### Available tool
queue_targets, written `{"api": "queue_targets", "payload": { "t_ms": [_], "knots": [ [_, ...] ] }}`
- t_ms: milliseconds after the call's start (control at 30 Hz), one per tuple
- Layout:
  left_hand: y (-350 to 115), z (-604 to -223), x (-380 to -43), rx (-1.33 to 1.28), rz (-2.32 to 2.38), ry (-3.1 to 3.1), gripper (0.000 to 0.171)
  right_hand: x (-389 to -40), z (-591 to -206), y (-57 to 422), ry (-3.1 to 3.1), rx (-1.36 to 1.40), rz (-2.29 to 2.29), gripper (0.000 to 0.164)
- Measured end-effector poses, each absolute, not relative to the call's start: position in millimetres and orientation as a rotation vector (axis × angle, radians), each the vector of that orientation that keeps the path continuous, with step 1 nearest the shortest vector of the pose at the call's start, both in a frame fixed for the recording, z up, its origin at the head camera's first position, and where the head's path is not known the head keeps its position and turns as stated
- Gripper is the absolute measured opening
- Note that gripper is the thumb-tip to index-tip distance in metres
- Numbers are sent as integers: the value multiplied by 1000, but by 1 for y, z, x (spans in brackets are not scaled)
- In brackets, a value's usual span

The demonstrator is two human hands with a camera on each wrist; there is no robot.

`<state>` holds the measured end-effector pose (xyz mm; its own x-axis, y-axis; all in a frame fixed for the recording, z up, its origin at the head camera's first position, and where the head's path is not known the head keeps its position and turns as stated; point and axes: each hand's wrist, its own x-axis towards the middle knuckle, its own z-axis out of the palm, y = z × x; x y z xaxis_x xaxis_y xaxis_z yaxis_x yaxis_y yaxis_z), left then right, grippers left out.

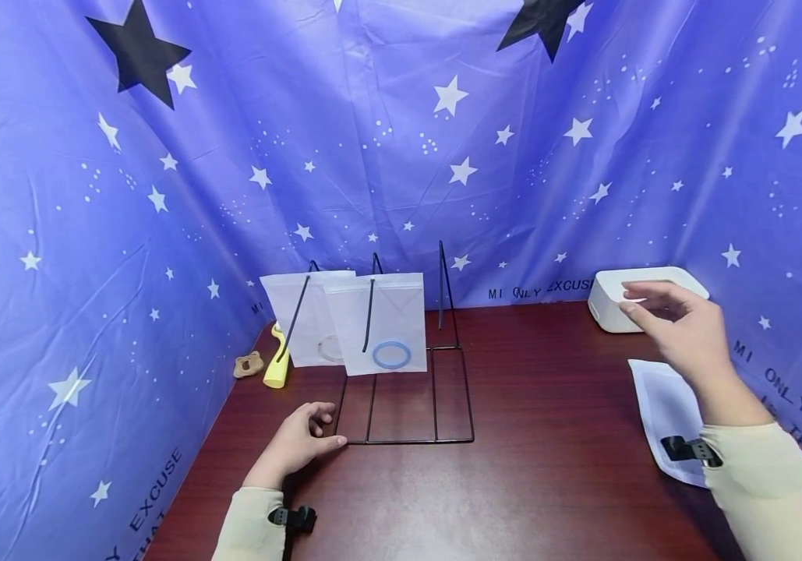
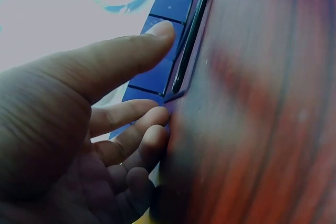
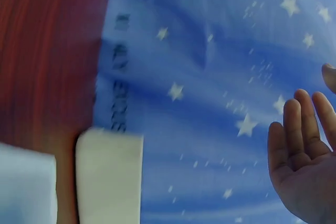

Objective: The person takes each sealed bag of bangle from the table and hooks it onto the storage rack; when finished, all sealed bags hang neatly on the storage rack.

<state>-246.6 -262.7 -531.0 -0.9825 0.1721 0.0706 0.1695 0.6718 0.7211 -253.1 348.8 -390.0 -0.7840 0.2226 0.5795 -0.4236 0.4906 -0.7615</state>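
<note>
A black wire rack with upright hooked arms stands on the table. Two white pouches hang on its hooks: the front pouch shows a blue ring near its bottom, and the other pouch overlaps behind it to the left. My left hand is at the rack's front left corner, thumb tip beside the wire and fingers loosely bent, holding nothing. Raised in the air at the right, my right hand has relaxed fingers with nothing between them. A white pouch lies partly hidden beneath that arm.
Behind my right hand sits a white box against the starry blue curtain. Left of the rack are a yellow object and a small brown bear-shaped piece. The curtain encloses the dark red table at back and sides.
</note>
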Motion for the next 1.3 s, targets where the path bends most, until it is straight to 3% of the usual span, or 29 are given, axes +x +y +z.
{"api": "queue_targets", "payload": {
  "t_ms": [200, 467, 700, 900, 1300],
  "knots": [
    [-261, -534, -249, 337, 1169, 2909, 60, -257, -391, 383, -2254, 15, 1242, 32],
    [-260, -534, -249, 313, 1160, 2913, 58, -266, -408, 425, -2418, -42, 1240, 44],
    [-261, -533, -247, 315, 1159, 2921, 58, -274, -432, 452, -2589, -36, 1199, 39],
    [-262, -534, -248, 321, 1158, 2906, 59, -277, -447, 467, -2739, -35, 1107, 60],
    [-264, -535, -247, 328, 1147, 2893, 61, -275, -468, 494, -3008, 1, 1052, 74]
  ]
}}
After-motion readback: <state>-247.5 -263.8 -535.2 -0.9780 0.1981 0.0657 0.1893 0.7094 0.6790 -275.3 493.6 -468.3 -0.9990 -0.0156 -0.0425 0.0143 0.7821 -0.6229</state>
